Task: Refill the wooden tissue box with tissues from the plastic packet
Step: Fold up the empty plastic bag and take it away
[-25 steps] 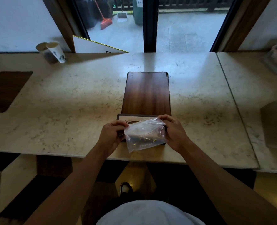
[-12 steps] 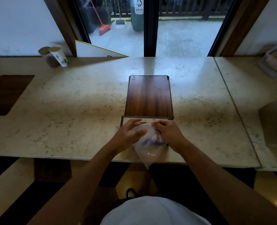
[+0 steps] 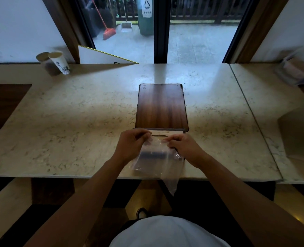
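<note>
Both hands are pinched onto the top edge of the plastic packet [image 3: 156,157]: the left hand [image 3: 132,145] grips its left corner, the right hand [image 3: 182,147] grips the right, thumbs and fingertips closed on the film and close together near the middle. From the pose they look to be working the mouth apart or flattening it; which one, I cannot tell.

Packet first: clear, thin and crinkled, lying at 6 o'clock on the counter [image 3: 76,122], its bottom corner drooping over the near edge toward the floor. Whether any tissues are inside is hard to say; the film looks nearly flat, and a dark shape shows through it, which could be the box underneath.

Wooden tissue box [image 3: 167,134] sits directly beneath and beyond the hands, a pale panel with an oval slot showing between the knuckles. Its dark wood lid [image 3: 162,106] lies flat at 12 o'clock, touching the box's far edge.

Now the risks. That film is slippery and light, so a tug with uneven force could tear it or snap it out of one grip. With a corner already hanging off the counter, a lost hold could send the packet sliding to the floor. And the packet hides most of the box, so anything pulled out blind could miss the opening.

Two paper cups [image 3: 58,64] stand at 10 o'clock, well clear.
</note>
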A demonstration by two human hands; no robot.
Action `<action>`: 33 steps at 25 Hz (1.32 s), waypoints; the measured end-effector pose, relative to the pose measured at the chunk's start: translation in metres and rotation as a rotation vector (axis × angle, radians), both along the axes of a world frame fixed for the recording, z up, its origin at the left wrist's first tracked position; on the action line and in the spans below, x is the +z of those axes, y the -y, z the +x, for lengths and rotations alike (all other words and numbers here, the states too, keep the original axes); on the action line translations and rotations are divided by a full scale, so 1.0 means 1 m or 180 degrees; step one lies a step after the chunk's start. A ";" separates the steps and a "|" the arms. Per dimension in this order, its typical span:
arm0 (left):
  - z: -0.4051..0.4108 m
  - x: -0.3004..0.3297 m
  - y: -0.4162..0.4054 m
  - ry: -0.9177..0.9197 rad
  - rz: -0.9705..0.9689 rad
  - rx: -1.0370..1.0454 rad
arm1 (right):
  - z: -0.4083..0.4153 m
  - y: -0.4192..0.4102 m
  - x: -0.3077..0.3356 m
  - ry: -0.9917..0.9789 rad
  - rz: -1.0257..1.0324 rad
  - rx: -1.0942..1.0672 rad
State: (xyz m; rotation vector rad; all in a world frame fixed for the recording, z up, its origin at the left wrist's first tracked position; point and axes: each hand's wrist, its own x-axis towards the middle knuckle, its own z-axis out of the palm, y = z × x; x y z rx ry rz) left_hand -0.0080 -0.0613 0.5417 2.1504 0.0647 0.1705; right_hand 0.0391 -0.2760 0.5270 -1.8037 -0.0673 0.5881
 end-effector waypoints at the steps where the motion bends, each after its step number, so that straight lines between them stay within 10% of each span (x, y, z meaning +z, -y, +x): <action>1: 0.001 0.002 -0.002 0.0089 0.0008 0.0029 | 0.001 0.000 -0.001 -0.0088 -0.0002 0.0052; 8: 0.008 -0.009 -0.014 -0.0743 -0.0278 0.0351 | 0.008 0.002 -0.001 -0.0640 0.0629 -0.0003; 19: -0.030 -0.056 -0.006 -0.2142 -0.3679 -0.0074 | 0.012 0.014 0.012 -0.1498 0.2228 -0.0619; 33: -0.009 -0.035 -0.013 -0.1122 -0.2823 0.0453 | 0.006 0.019 -0.008 -0.0715 0.1291 -0.0560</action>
